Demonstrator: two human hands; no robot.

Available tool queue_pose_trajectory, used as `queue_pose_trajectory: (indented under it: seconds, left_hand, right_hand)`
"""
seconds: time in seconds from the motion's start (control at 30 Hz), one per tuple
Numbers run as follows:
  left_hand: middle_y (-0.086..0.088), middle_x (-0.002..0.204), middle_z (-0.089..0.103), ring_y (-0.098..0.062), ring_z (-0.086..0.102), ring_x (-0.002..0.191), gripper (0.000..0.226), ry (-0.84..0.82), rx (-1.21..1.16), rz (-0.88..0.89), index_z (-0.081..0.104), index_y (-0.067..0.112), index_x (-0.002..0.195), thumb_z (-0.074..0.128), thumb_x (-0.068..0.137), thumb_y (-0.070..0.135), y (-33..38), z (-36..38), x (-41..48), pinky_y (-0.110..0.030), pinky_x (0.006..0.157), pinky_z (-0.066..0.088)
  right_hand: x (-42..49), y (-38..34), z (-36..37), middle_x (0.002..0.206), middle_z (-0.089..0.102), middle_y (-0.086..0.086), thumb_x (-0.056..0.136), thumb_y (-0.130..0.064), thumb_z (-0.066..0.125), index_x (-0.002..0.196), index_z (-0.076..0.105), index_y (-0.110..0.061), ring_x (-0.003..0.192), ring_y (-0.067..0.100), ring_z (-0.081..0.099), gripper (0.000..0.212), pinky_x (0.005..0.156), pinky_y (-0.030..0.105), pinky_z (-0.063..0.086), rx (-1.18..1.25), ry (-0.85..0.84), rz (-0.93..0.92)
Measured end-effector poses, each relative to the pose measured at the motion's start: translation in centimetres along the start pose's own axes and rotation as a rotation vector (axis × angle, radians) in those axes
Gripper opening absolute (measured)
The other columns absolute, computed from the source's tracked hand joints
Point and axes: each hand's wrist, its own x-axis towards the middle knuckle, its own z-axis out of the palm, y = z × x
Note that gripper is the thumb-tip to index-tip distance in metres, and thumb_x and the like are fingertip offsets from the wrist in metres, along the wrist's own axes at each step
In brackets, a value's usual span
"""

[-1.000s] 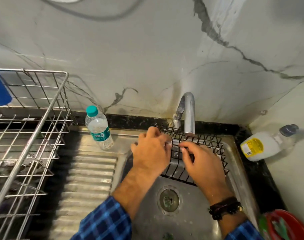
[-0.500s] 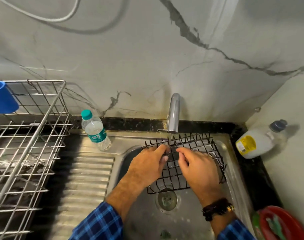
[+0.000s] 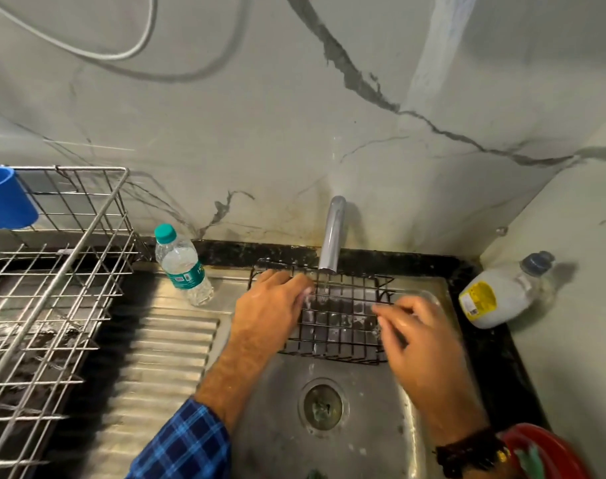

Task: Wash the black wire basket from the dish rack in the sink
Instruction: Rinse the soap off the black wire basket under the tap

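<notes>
Right hand (image 3: 429, 344) rightward along wire basket (image 3: 343, 326)

Left sleeve: shirt sleeve (image 3: 187, 444) at the near left, in blue plaid. Deep navy squares are crossed by brighter blue bands and thin pale lines.
Sleeve end: the cuff (image 3: 204, 411) stops partway along the left forearm (image 3: 232, 368), so the rest of the arm is bare.
Left forearm: uncovered, with fine dark hair.
Left grip: the left grip (image 3: 270, 305) is bare, with a wet sheen near the fingertips.
Right wrist: a dark brown-black bracelet (image 3: 467, 451) at the near right, made of several stacked strands. Whether they are beads or cord cannot be told.
Bracelet detail: a small gold-coloured piece (image 3: 502, 456) on its right side.
Right grip: the right grip (image 3: 419, 340) is bare, glistening and softened by blur.
</notes>
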Motion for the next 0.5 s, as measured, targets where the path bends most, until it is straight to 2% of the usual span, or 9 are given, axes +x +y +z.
queue_pose_trajectory:
  seconds: [0.07,0.1,0.13,0.2,0.27,0.33,0.4,0.43,0.5]
  left_hand:
    - [0.005,0.109,0.066,-0.015,0.058,0.106,0.024,0.008,-0.038,-0.038,0.059,0.035,0.119,0.042,0.104,0.044,-0.8,0.1,-0.3,-0.030,0.076,0.055]
    - [0.005,0.109,0.066,-0.014,0.059,0.104,0.024,0.009,-0.073,-0.054,0.059,0.035,0.118,0.042,0.104,0.045,-0.8,0.3,-0.5,-0.029,0.076,0.055]
    - [0.006,0.110,0.066,-0.013,0.059,0.102,0.024,0.007,-0.118,-0.079,0.060,0.036,0.117,0.042,0.104,0.045,-0.6,0.5,-0.7,-0.030,0.076,0.057]
    - [0.007,0.111,0.064,-0.012,0.061,0.100,0.023,0.017,-0.198,-0.144,0.060,0.037,0.115,0.042,0.103,0.045,0.0,1.1,-1.2,-0.034,0.076,0.060]
    - [0.008,0.110,0.065,-0.011,0.061,0.100,0.023,0.066,-0.248,-0.197,0.061,0.037,0.114,0.043,0.103,0.045,-0.2,1.7,-1.7,-0.033,0.074,0.058]
    - [0.010,0.109,0.065,-0.009,0.060,0.098,0.022,0.111,-0.297,-0.257,0.063,0.037,0.114,0.046,0.102,0.043,-1.0,2.0,-2.5,-0.027,0.073,0.054]
    - [0.010,0.108,0.067,-0.008,0.060,0.096,0.020,0.138,-0.310,-0.288,0.064,0.037,0.113,0.049,0.102,0.041,-2.3,2.0,-3.3,-0.026,0.074,0.049]
    - [0.010,0.108,0.068,-0.008,0.060,0.097,0.019,0.141,-0.303,-0.293,0.065,0.036,0.113,0.050,0.102,0.039,-2.9,1.8,-3.7,-0.026,0.075,0.048]
    - [0.012,0.107,0.069,-0.008,0.060,0.098,0.018,0.139,-0.291,-0.285,0.067,0.034,0.111,0.052,0.101,0.037,-4.0,1.4,-4.2,-0.026,0.078,0.049]
  right_hand:
    - [0.8,0.8,0.3,0.131,0.058,0.002,0.097,-0.045,0.044,0.133,0.062,-0.022,0.118,0.028,0.056,0.046,0.095,0.041,0.048,-0.109,-0.108,0.104]
    - [1.2,0.5,0.9,0.149,0.047,0.004,0.098,-0.055,0.033,0.145,0.048,-0.025,0.135,0.030,0.045,0.058,0.107,0.045,0.042,-0.134,-0.218,0.159]
    - [1.5,0.0,1.8,0.161,0.028,0.005,0.097,-0.063,0.023,0.153,0.031,-0.028,0.147,0.030,0.028,0.067,0.114,0.050,0.034,-0.119,-0.319,0.212]
    - [2.1,-1.7,3.8,0.167,-0.007,0.006,0.094,-0.066,0.012,0.158,0.005,-0.030,0.153,0.032,-0.002,0.074,0.120,0.058,0.020,-0.130,-0.435,0.264]
    - [2.9,-3.9,5.0,0.163,-0.020,0.010,0.095,-0.065,0.009,0.157,-0.007,-0.026,0.150,0.035,-0.017,0.074,0.119,0.061,0.002,-0.217,-0.455,0.235]
    - [3.2,-6.0,5.8,0.162,-0.018,0.011,0.097,-0.063,0.005,0.155,-0.009,-0.027,0.149,0.035,-0.016,0.070,0.115,0.066,-0.010,-0.260,-0.468,0.074]
    - [2.9,-7.5,6.8,0.164,-0.007,0.007,0.099,-0.062,0.007,0.157,-0.001,-0.026,0.152,0.032,-0.005,0.069,0.116,0.068,-0.006,-0.247,-0.519,-0.172]
    - [2.8,-7.8,7.2,0.165,-0.004,0.003,0.100,-0.062,0.009,0.157,0.003,-0.026,0.153,0.029,0.001,0.068,0.118,0.064,-0.002,-0.221,-0.544,-0.256]
    - [2.7,-7.8,7.3,0.165,-0.003,-0.001,0.100,-0.061,0.007,0.157,0.003,-0.027,0.153,0.025,0.002,0.067,0.119,0.057,-0.001,-0.190,-0.545,-0.269]
